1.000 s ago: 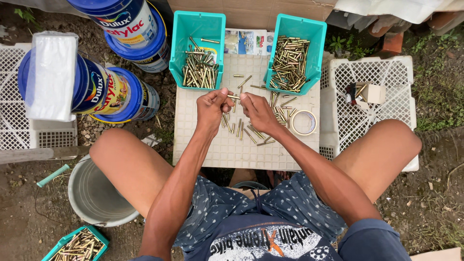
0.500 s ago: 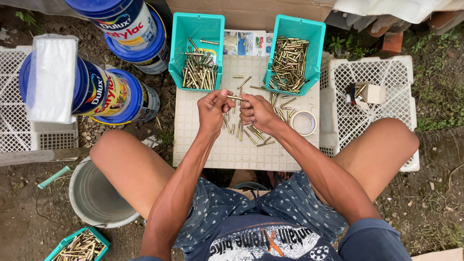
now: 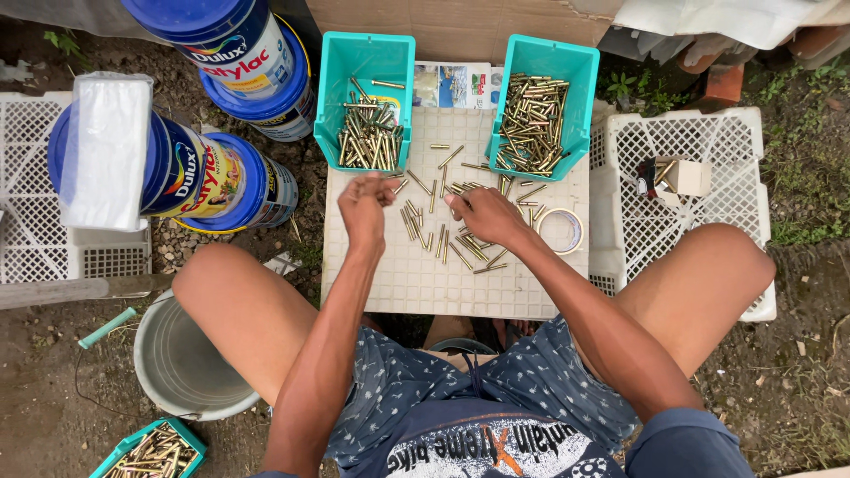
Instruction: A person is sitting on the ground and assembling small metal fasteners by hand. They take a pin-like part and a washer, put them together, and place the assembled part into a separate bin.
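From where I sit, the far left shows a white plastic crate [image 3: 35, 204] on the dirt, with blue paint tins [image 3: 190, 177] lying beside it and a folded white cloth [image 3: 106, 150] draped over one of them. Below those stand a grey bucket [image 3: 181, 367] and a teal bin [image 3: 150, 451] of brass pieces at the bottom edge.

Moving in, my left hand [image 3: 365, 211] hovers over the tabletop [image 3: 425, 283], a pale gridded board, just below the left teal tray [image 3: 365, 62]. The grip is curled shut, fingertips pinched together (on a brass pin or two, I think, though I cannot tell for sure). My right hand [image 3: 482, 217] rests flat among the loose brass pins [image 3: 438, 239], fingers spread and pressing down on several rather than clamped on one.

The pins lie scattered between the two hands and in both trays, the right teal tray [image 3: 580, 66] holding the fuller heap. I judge them light, stiff and smooth, apt to roll on the board; each is best pinched at mid-length between thumb and forefinger.

A roll of tape [image 3: 560, 230] lies just right of my right hand, and further right a second white crate [image 3: 691, 221] carries a small box [image 3: 683, 177].
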